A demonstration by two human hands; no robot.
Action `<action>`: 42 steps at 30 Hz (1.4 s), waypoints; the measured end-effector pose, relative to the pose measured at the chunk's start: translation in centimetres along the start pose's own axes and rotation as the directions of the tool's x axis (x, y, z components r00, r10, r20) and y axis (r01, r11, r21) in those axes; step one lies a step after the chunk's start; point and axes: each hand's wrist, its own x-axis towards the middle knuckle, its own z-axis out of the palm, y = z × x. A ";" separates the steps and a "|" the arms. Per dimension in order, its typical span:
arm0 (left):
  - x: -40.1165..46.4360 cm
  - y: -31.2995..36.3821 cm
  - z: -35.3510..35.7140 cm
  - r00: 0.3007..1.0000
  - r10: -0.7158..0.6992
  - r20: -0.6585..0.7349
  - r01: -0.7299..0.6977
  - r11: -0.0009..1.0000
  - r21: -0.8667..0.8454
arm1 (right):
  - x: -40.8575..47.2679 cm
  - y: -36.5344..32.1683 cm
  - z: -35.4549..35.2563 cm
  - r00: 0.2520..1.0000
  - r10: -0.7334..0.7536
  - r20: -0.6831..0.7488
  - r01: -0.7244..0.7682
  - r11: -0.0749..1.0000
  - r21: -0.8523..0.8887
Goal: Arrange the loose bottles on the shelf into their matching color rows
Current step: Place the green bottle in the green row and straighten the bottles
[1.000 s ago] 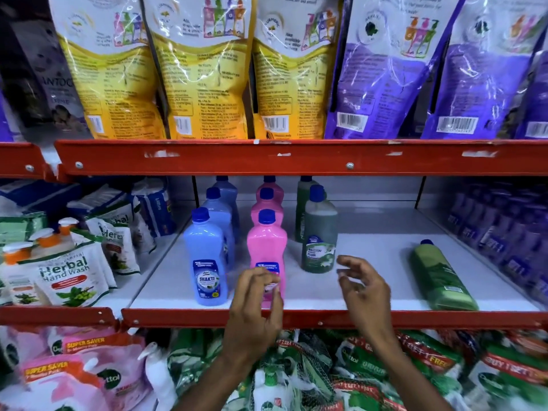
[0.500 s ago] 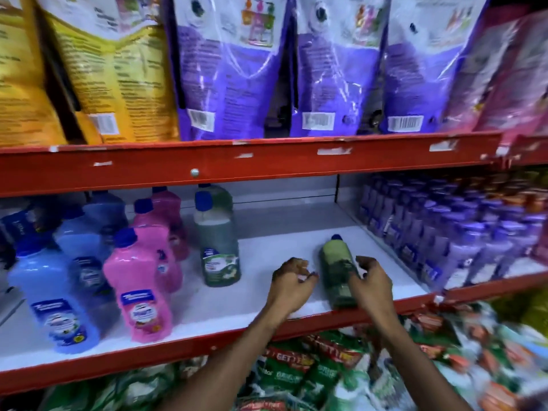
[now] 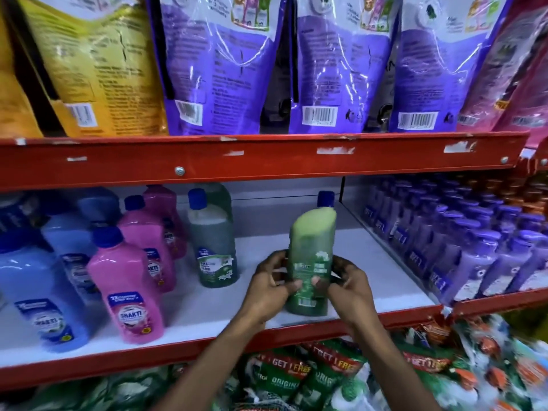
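A loose green bottle [image 3: 312, 250] with a blue cap stands nearly upright near the front of the white shelf [image 3: 385, 268], tilted slightly right. My left hand [image 3: 271, 287] grips its lower left side and my right hand [image 3: 348, 284] its lower right side. To the left stand rows by colour: dark green bottles [image 3: 215, 244], pink bottles [image 3: 130, 289] and light blue bottles [image 3: 38, 295], all with blue caps.
Purple bottles [image 3: 462, 247] fill the neighbouring shelf on the right. A red shelf beam [image 3: 267, 161] runs overhead, carrying yellow and purple refill pouches [image 3: 225, 63]. Green packets [image 3: 296, 378] lie on the shelf below.
The view swung right. Both hands reached the green bottle that lay on its side, took hold of it and raised it to nearly upright.
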 end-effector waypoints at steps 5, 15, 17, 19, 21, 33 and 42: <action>-3.5 -0.2 -7.3 0.980 0.155 -0.121 -0.146 0.986 0.078 | -2.6 -1.3 6.8 0.981 -0.176 0.080 0.173 0.984 0.039; -5.2 -2.7 -12.0 0.930 0.197 -0.310 -0.135 0.968 0.211 | -3.3 -0.4 13.6 0.947 -0.293 0.136 0.295 0.956 0.005; -5.4 -2.9 -12.2 0.927 0.217 -0.307 -0.138 0.956 0.259 | -3.2 0.1 13.6 0.946 -0.291 0.141 0.296 0.955 -0.021; -5.7 -3.1 -12.5 0.935 0.184 -0.303 -0.099 0.957 0.274 | -2.8 0.4 13.2 0.958 -0.259 0.121 0.267 0.962 -0.054; -5.9 -3.3 -12.7 0.937 0.126 -0.326 -0.026 0.955 0.294 | -2.8 0.5 12.8 0.967 -0.222 0.128 0.229 0.973 -0.035; -5.7 -3.3 -13.3 0.992 0.071 -0.109 -0.026 0.929 0.369 | -2.9 -0.3 12.2 0.842 -0.260 0.472 0.318 0.947 -0.045; -6.5 -3.2 -13.0 0.950 0.165 -0.264 -0.023 0.882 0.470 | -1.7 0.4 11.1 0.830 -0.219 0.513 0.319 0.941 -0.114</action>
